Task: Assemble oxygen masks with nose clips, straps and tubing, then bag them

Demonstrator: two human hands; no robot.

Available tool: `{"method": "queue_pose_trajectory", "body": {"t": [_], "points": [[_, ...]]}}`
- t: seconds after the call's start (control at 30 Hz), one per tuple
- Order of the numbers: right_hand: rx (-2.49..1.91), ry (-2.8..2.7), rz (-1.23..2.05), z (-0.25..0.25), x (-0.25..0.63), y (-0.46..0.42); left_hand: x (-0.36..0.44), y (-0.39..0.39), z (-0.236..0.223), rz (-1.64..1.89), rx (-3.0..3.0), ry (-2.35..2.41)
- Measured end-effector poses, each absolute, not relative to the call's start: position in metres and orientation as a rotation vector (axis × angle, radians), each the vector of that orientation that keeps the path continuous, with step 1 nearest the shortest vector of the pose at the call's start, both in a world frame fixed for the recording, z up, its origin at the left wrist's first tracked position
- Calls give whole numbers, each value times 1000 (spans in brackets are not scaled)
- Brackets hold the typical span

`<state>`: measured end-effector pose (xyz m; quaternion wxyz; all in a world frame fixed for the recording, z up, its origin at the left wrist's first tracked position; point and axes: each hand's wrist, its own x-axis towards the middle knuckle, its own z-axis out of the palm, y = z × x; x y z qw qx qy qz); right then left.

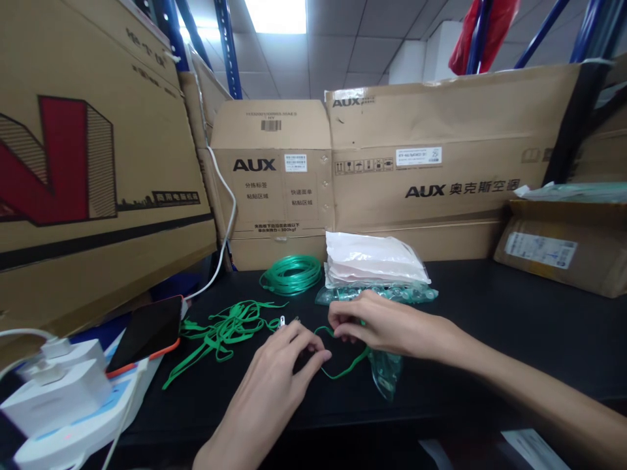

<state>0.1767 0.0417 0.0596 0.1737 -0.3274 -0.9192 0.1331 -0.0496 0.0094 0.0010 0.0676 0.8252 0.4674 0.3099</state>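
A thin green strap (345,373) curves over the black tabletop between my two hands. My right hand (377,323) is closed in a pinch on it, the fingertips turned down. My left hand (284,365) is curled, with thumb and forefinger close together where the strap runs in; its other fingertips are hidden. Just beyond its knuckles a small metal clip (283,321) shows. To its left lies a loose tangle of green straps (235,329). Under my right wrist a clear green plastic bag (386,373) lies partly covered.
A coil of green tubing (291,274) and a stack of white packets (375,258) on a clear bag sit at the back. Cardboard boxes (274,196) wall the rear. A phone (147,329) and a power strip with chargers (73,391) occupy the left; a brown box (563,251) stands right.
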Motion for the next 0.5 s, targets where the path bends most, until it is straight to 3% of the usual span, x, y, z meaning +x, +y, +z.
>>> {"method": "queue_pose_trajectory", "body": {"t": [0.17,0.5], "points": [[-942,-2553,353,61,172,26,-42,9,-2,1177,2535,1298],[-1135,-2356,201,40,208,1,-37,4,0,1284,2425,1333]]}}
